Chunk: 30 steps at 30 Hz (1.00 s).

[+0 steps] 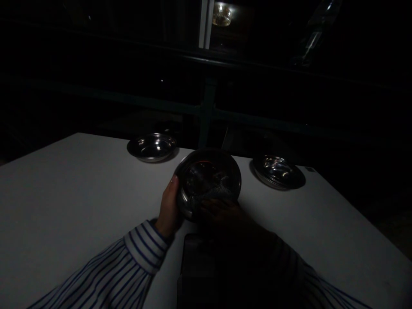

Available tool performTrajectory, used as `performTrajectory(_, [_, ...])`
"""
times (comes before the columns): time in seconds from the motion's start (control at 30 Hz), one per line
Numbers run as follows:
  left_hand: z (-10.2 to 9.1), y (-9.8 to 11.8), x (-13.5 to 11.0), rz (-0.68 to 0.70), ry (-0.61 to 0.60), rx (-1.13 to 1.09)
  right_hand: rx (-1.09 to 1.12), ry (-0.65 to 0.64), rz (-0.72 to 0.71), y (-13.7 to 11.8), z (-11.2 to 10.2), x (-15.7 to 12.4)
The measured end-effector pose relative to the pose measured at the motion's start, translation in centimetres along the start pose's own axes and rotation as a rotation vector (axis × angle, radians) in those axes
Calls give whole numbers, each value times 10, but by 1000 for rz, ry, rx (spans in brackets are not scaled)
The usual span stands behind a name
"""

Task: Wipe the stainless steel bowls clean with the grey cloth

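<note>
In the middle of the head view, a shiny metal bowl [206,169] is held tilted towards me above the table. My left hand [169,208] is closed on its left rim, the thumb on the outside edge and the other fingers hidden beneath. Deep in shadow, my right hand [225,212] reaches into the lower right of the bowl. Its fingers press on a dark, mesh-textured piece [222,189] against the inner surface; whether this is cloth or a scrubber I cannot tell.
A metal bowl [152,148] stands at the far left edge of the white table [96,184]. Several stacked metal bowls [278,172] sit at the far right. A dark upright object [196,266] is close in front of me. Behind the table runs a dark railing [209,111].
</note>
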<state>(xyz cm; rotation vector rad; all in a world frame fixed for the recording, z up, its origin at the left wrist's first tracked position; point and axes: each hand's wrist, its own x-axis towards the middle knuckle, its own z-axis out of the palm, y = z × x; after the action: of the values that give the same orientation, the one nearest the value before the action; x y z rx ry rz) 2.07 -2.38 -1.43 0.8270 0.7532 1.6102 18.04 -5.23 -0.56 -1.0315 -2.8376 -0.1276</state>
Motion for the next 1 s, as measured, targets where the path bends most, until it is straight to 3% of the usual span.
performTrajectory(0.17, [2,2,-1,-39,2,-43,-23,-6,29,-5,3,0])
performTrajectory(0.33, [6,5,-3,-75,30,-84,25,62,20,-5,-8,0])
performTrajectory(0.57, [9,6,-4,-66,45,-113,67,27,-9,1,-17,1])
performTrajectory(0.8, [20,17,-13,-127,53,-93,-12,288,-39,-22,-4,14])
performTrajectory(1.0, [24,23,-12,-114,36,-169,-80,175,-16,-3,-17,-1])
